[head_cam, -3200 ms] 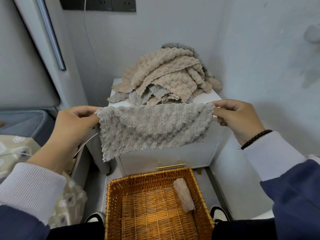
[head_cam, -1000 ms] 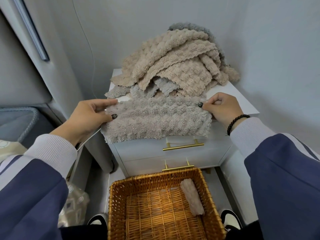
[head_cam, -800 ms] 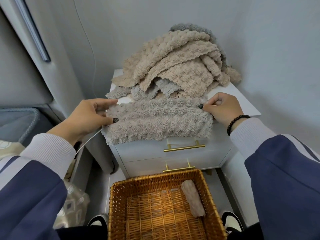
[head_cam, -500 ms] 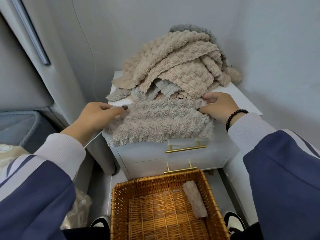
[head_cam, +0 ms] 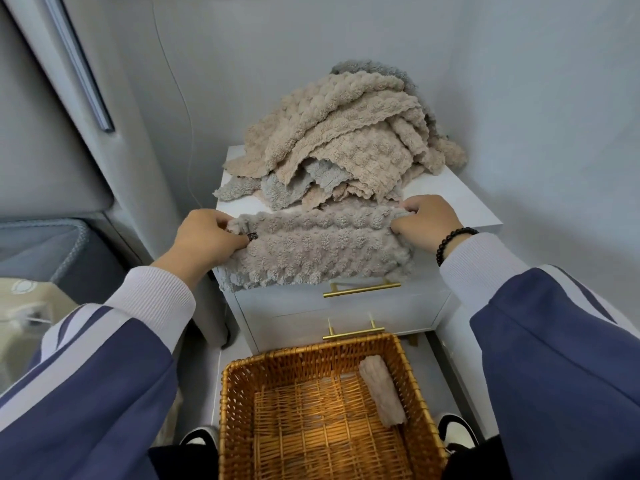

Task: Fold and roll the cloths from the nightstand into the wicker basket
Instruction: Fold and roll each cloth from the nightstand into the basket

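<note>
L hand (head_cam: 204, 237) + R hand (head_cam: 424, 220) pinch far edge of grey cloth (head_cam: 322, 251) | long axis L–R | roll runs toward basket (head_cam: 228, 393).

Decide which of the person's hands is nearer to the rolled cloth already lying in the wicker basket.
Right. The right hand grips the grey cloth on the nightstand, almost straight above the rolled cloth at the wicker basket's right side. The left hand grips the opposite end, further left.

Soft, even daylight filled the corner; shadows stayed faint, the wide lens bowed the walls outward, and the sleeves (head_cam: 86, 393) looked slightly blurred
</note>
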{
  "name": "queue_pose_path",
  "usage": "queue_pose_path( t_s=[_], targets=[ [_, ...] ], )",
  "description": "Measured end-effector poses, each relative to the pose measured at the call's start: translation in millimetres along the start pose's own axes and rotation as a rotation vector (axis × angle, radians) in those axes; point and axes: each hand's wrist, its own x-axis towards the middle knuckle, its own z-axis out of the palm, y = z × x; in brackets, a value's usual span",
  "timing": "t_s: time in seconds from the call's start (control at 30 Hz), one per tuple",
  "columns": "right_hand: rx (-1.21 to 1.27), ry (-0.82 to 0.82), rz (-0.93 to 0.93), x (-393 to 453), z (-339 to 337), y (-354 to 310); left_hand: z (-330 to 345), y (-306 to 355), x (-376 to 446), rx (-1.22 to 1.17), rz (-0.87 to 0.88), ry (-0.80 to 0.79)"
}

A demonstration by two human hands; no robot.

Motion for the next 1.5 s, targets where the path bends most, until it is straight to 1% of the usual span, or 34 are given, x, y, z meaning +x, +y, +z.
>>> queue_pose_path(
  t_s=[0.07,0.13,0.27,0.33,0.4,0.47,0.53,0.6,0.7,0.77,0.83,0.9,0.93,1.03,1.13,1.27,1.33,1.5],
  targets=[
    [0.014,0.019,0.002,-7,-2,2,-1,-2,-8,0.008,0.025,0.027],
    [0.027,0.028,-0.002,-18,-8,1,-5,-3,-17,-0.037,0.052,0.027],
    [0.131,0.073,-0.017,-37,-26,-1,-22,-1,-36,-0.244,0.053,-0.087],
    [0.267,0.060,0.013,-48,-39,-6,-31,2,-47,-0.380,0.078,-0.120],
    [0.413,0.024,0.077,-58,-52,-10,-37,9,-60,-0.502,0.129,-0.111],
    [0.525,-0.002,0.098,-67,-63,-10,-42,18,-74,-0.612,0.156,-0.101],
    [0.626,-0.007,0.107,-77,-70,-10,-45,26,-87,-0.769,0.110,-0.142],
    [0.748,-0.003,0.114,-84,-73,-8,-48,29,-95,-0.893,0.016,-0.182],
    [0.820,-0.024,0.163,-92,-75,4,-49,23,-101,-0.928,-0.124,-0.232],
    [0.852,-0.035,0.174,-96,-74,10,-47,21,-104,-0.961,-0.157,-0.276],
    [0.837,-0.017,0.167,-98,-73,17,-43,24,-106,-1.000,-0.172,-0.319],
    [0.799,0.040,0.143,-98,-73,22,-39,30,-106,-0.990,-0.183,-0.345],
    [0.731,0.085,0.123,-98,-73,24,-36,32,-105,-0.970,-0.195,-0.347],
    [0.423,0.202,-0.006,-95,-74,22,-28,39,-99,-0.916,-0.247,-0.335],
    [0.283,0.273,-0.065,-87,-72,18,-21,44,-92,-0.876,-0.293,-0.333],
    [0.169,0.308,-0.078,-74,-64,13,-14,52,-87,-0.870,-0.323,-0.355],
    [0.162,0.312,-0.093,-70,-62,10,-10,54,-85,-0.878,-0.330,-0.354],
    [0.144,0.305,-0.139,-72,-54,-1,2,62,-90,-0.934,-0.275,-0.380]
  ],
)
